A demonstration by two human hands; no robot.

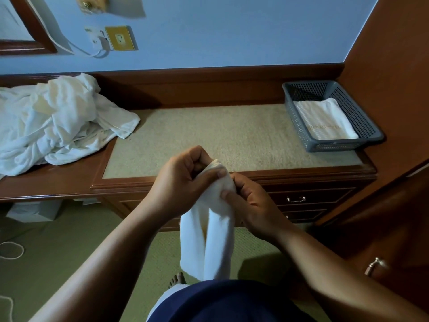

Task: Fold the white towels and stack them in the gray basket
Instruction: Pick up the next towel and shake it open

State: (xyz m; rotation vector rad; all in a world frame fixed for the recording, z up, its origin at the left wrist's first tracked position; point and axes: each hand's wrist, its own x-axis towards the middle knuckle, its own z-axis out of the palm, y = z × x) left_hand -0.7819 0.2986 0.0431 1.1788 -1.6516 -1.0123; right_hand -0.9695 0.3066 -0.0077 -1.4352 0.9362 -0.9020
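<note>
A white towel (pixel 209 238) hangs down in front of the dresser's front edge, held at its top by both hands. My left hand (pixel 181 182) grips the upper end with curled fingers. My right hand (pixel 250 203) pinches the same end just to the right. A heap of unfolded white towels (pixel 53 124) lies on the left of the wooden top. At the back right stands the gray basket (pixel 362 126) with one folded white towel (pixel 325 119) lying flat inside it.
A beige mat (pixel 232 135) covers the dresser top (pixel 348 169) between the heap and the basket. A wooden cabinet (pixel 394 89) rises at the right. Wall sockets with a cable (pixel 111 40) sit above. Drawers with metal handles (pixel 296 199) face me; green carpet lies below.
</note>
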